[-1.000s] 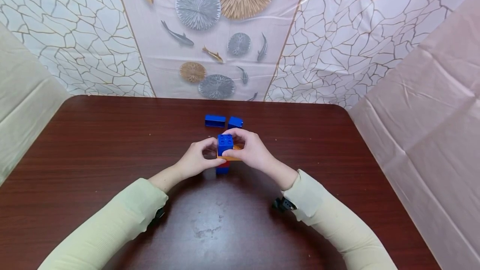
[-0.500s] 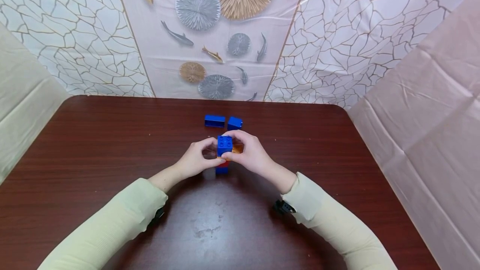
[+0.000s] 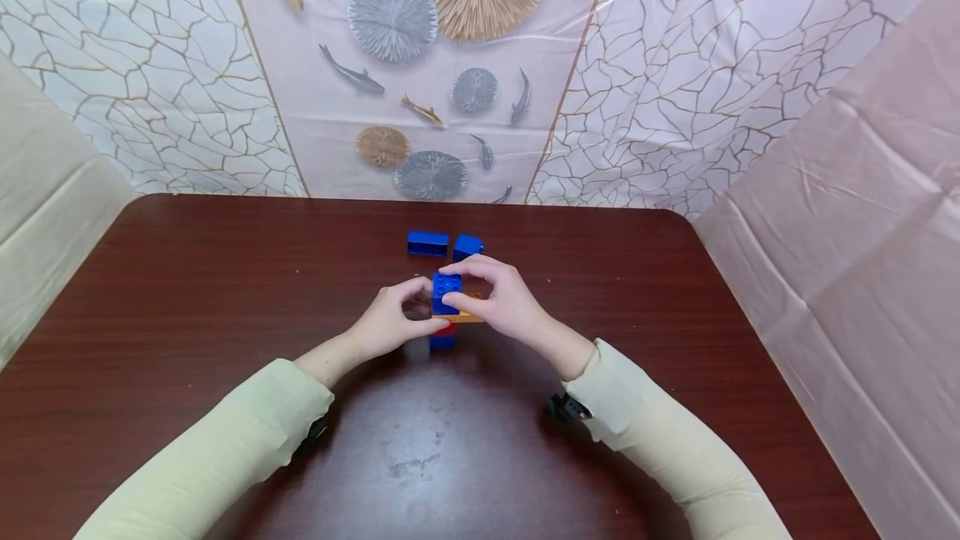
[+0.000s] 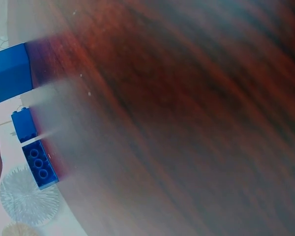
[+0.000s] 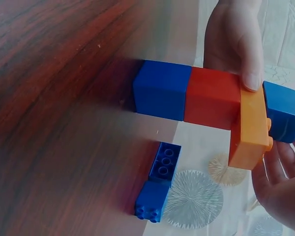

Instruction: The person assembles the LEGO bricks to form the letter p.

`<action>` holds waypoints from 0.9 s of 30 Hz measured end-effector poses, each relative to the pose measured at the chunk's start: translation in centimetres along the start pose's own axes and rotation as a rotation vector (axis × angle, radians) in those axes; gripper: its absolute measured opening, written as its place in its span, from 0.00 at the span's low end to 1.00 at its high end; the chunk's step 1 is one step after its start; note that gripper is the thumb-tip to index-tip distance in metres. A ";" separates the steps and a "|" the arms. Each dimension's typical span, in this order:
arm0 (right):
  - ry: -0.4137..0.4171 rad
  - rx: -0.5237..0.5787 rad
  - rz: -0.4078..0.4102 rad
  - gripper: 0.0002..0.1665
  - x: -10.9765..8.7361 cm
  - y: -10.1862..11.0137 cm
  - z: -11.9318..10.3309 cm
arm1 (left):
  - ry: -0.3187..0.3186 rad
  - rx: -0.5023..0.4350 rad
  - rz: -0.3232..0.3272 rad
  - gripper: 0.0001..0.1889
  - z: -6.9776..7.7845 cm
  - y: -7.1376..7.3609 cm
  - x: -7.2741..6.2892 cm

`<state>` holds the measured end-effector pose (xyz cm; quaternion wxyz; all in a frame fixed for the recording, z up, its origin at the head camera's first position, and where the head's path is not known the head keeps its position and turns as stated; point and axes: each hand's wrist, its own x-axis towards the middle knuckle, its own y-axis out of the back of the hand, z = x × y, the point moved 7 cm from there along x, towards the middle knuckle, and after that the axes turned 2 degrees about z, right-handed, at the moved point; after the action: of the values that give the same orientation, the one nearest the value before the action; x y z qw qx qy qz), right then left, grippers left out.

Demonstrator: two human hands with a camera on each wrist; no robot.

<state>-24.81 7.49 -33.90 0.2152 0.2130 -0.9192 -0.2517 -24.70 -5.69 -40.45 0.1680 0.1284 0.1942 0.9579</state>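
Head view: right hand [image 3: 512, 300] part-hides orange brick [image 3: 467, 318].

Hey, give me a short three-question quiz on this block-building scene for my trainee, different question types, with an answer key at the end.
1. Multiple choice: Which colour of block sits between the lowest blue block and the orange block?
a) green
b) red
c) white

2. True or false: In the head view, the loose blue block showing its hollow underside lies beyond the orange block, farther from the person.

3. Fill in the gap: The top blue block is held by the person's ____ hand.

Key:
1. b, the red block
2. True
3. right; the right hand pinches it
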 end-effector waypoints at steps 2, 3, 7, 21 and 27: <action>0.006 -0.006 0.001 0.19 0.0 -0.1 0.0 | 0.005 -0.004 0.001 0.15 0.0 0.0 -0.1; 0.009 -0.013 0.002 0.19 0.0 -0.1 0.0 | 0.005 -0.003 0.003 0.15 0.0 0.0 -0.1; 0.016 -0.050 -0.020 0.19 0.1 -0.2 -0.2 | 0.000 -0.011 0.010 0.15 0.0 0.0 -0.2; 0.015 -0.147 -0.066 0.21 0.2 0.0 -0.8 | -0.015 -0.008 0.007 0.15 0.0 0.0 -0.1; -0.012 -0.092 -0.056 0.23 0.0 0.2 0.1 | -0.004 -0.011 -0.004 0.15 0.1 -0.1 0.0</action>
<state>-24.93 7.67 -33.92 0.2120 0.2271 -0.9016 -0.3011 -24.62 -5.61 -40.45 0.1709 0.1290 0.1889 0.9584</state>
